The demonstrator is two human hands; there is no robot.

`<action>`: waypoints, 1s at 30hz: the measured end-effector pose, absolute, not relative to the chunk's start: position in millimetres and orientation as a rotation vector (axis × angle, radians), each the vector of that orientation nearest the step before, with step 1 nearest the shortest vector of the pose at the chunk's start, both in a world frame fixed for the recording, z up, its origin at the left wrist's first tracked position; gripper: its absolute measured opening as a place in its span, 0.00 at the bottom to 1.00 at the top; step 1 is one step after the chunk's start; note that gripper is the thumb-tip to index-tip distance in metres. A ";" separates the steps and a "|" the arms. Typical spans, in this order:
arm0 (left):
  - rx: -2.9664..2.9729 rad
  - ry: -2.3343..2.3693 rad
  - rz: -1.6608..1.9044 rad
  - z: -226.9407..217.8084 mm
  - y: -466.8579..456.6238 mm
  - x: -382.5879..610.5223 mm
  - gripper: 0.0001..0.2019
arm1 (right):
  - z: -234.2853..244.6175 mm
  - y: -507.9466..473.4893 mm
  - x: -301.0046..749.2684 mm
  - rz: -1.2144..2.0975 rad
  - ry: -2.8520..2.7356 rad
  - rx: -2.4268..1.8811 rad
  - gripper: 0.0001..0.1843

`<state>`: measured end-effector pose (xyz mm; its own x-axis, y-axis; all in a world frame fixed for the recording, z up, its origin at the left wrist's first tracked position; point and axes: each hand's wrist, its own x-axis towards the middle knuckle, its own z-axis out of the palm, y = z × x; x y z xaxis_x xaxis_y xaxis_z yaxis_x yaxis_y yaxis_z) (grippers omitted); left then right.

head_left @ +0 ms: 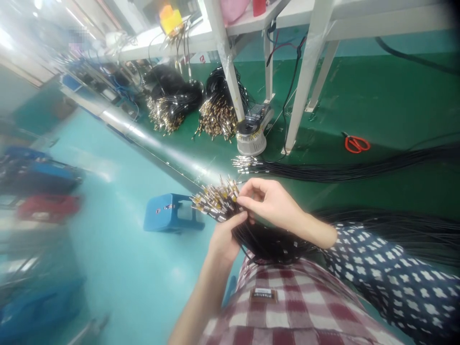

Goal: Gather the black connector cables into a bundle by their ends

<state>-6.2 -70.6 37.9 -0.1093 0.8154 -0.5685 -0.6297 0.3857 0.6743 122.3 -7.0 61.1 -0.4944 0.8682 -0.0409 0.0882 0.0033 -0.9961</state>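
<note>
My left hand [225, 235] is wrapped round a thick bundle of black cables [268, 242] just behind their gold connector tips [215, 199]. From the right, my right hand [269, 201] pinches at those tips with thumb and fingers closed. The bundle trails right across my lap and over the green table [377, 100]. A checked apron and a dotted sleeve fill the bottom of the view.
A flat row of black cables [341, 168] lies on the table beyond my hands. Two coiled cable bundles [219, 108], a round white device [250, 139], red scissors [356, 143] and white shelf legs [304, 81] stand farther back. A blue stool [168, 213] sits on the floor at left.
</note>
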 end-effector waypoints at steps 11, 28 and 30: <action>0.211 1.168 1.183 42.0 -71.9 -4.2 0.10 | 59.0 0.6 124.7 1.602 -1.430 -0.988 0.09; 0.205 1.123 1.176 44.0 -72.5 -3.3 0.11 | 53.6 13.7 131.7 1.774 -1.327 -0.922 0.13; 0.196 1.126 1.177 44.3 -72.1 -3.5 0.11 | 55.3 8.1 132.4 1.586 -1.394 -0.984 0.10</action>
<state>-3.5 -72.1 44.3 -0.0545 0.8032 -0.5932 -0.6277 0.4345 0.6459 132.4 8.1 55.3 -0.3869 0.9207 -0.0510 -0.0676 -0.0835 -0.9942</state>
